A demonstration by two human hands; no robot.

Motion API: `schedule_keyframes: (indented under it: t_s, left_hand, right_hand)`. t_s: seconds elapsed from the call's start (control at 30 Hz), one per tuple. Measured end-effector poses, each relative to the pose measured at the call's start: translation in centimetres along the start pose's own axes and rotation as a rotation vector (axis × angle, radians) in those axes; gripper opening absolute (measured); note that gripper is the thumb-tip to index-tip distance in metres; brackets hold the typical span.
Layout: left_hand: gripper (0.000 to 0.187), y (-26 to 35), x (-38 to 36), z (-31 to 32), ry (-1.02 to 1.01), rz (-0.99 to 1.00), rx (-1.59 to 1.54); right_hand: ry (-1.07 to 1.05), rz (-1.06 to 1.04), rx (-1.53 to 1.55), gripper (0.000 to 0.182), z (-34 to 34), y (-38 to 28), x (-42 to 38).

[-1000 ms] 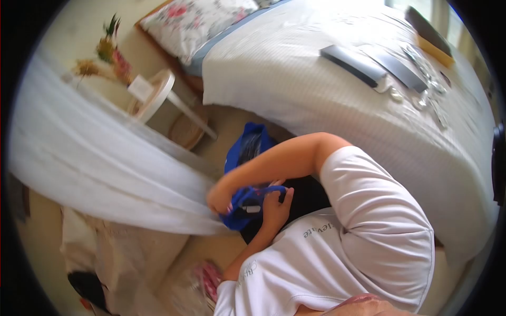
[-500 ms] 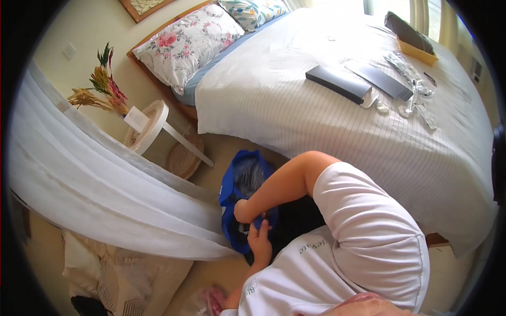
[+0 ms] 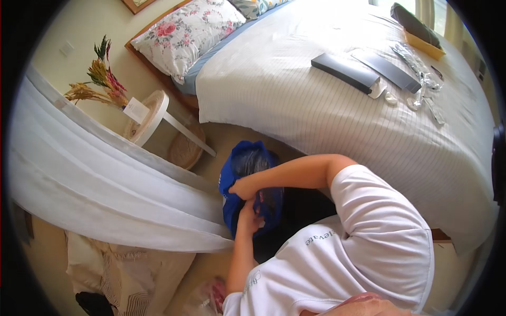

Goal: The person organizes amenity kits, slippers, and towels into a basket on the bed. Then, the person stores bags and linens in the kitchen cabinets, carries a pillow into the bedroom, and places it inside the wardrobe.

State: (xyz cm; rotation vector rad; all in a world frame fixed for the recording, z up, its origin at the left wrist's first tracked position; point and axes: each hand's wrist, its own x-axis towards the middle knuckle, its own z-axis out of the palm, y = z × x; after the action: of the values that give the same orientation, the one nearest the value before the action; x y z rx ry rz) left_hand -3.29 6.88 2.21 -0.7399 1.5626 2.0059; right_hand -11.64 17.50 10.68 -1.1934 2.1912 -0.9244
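A blue bag (image 3: 226, 210) stands on the floor beside the bed, its mouth facing up. Dark, shiny plastic-looking material (image 3: 249, 162) shows in its upper part. My right hand (image 3: 243, 187) reaches across from the right and is closed on the bag's left side, near the rim; its fingertips are partly hidden. Just below it, my left hand (image 3: 250, 217) comes up from the bottom with fingers curled against the blue material. Something small and pale shows by those fingers, too small to name. The two hands nearly touch.
The bed (image 3: 263, 100) carries a black box (image 3: 345, 72), a dark flat panel (image 3: 387, 71) and clear plastic wrapping (image 3: 416, 63). A white side table (image 3: 162, 102) holds dried flowers. A white curtain (image 3: 105, 174) hangs close to the bag. A cream blanket (image 3: 121, 268) lies on the floor.
My right hand has moved up to the bag's left side. My left hand has moved up and left, closer under the right. The bag's rim has shifted, and the view has moved slightly.
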Motion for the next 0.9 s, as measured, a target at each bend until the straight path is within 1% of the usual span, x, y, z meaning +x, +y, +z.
schedule_keyframes:
  t_s: [0.07,0.1,0.13,0.17,0.2,0.23,0.27,0.3,0.33,0.43,0.47,0.53,0.57,0.6,0.63,0.7,0.73,0.8,0.83,0.9]
  left_hand:
    - [0.050,0.7,1.7,-1.3,-0.206,-0.044,0.037]
    - [0.042,1.0,1.0,-0.4,-0.157,-0.031,0.002]
    - [0.039,1.4,0.1,1.2,-0.091,-0.018,-0.052]
    - [0.040,1.8,-0.3,2.3,0.087,-0.069,-0.128]
    - [0.042,1.4,1.1,0.1,-0.324,-0.141,-0.255]
    - [0.048,0.4,2.9,-1.4,-0.703,-0.151,-0.373]
    - [0.056,0.3,2.1,-0.3,-0.495,-0.179,-0.497]
    - [0.057,0.0,1.1,-0.2,-0.481,-0.176,-0.496]
    - [0.058,0.3,0.4,0.0,-0.479,-0.168,-0.483]
    - [0.058,0.5,-0.6,0.4,-0.521,-0.169,-0.488]
    - [0.058,0.4,-0.6,0.5,-0.544,-0.174,-0.499]
    - [0.052,0.1,0.6,0.4,-0.537,-0.105,-0.353]
    - [0.049,-0.2,1.2,0.3,-0.530,-0.074,-0.277]
    - [0.033,0.2,1.1,0.7,-0.432,-0.042,-0.239]
    - [0.027,0.2,1.4,0.5,-0.470,-0.019,-0.274]
    - [0.016,0.5,1.7,-0.1,-0.553,0.035,-0.343]
    - [0.013,0.6,1.4,-0.4,-0.591,0.025,-0.377]
    - [0.008,0.9,0.8,-0.8,-0.669,0.007,-0.444]
    - [0.008,1.1,0.6,-0.9,-0.648,-0.006,-0.455]
    - [0.009,1.2,0.2,-0.8,-0.608,-0.044,-0.483]
  right_hand:
    - [0.264,0.009,0.081,0.029,-0.8,0.2,-1.9]
    - [0.364,0.067,0.171,0.033,-0.8,0.6,-1.9]
    - [0.612,-0.032,0.243,0.028,-0.8,1.7,-2.5]
    - [0.853,-0.146,0.281,0.023,-0.7,2.7,-3.1]
    - [0.961,-0.107,0.530,0.017,-0.4,4.3,-3.6]
    - [1.083,-0.073,0.865,0.017,0.2,5.4,-3.9]
    - [1.035,0.010,1.015,0.012,1.3,9.3,-4.4]
    - [0.933,0.206,1.065,0.013,1.8,10.2,-5.7]
    - [0.778,0.347,1.129,0.015,2.1,10.2,-6.8]
    - [0.388,0.453,1.143,0.019,2.6,10.5,-7.6]
    - [0.289,0.489,1.009,0.020,2.4,10.7,-7.4]
    - [0.096,0.545,0.741,0.024,1.6,10.4,-6.5]
    - [-0.024,0.536,0.599,0.029,1.3,10.1,-6.2]
    - [-0.139,0.520,0.459,0.035,0.7,9.4,-5.8]
    - [-0.248,0.499,0.317,0.041,0.2,8.7,-5.7]
    - [-0.161,0.383,0.594,0.045,0.3,6.5,-6.8]
    - [-0.116,0.324,0.732,0.048,0.5,5.8,-7.0]
    - [-0.166,0.251,1.023,0.044,0.2,6.0,-6.6]
    - [-0.191,0.213,1.166,0.043,0.1,6.2,-6.4]
    - [-0.162,0.328,1.083,0.035,0.7,6.6,-5.9]
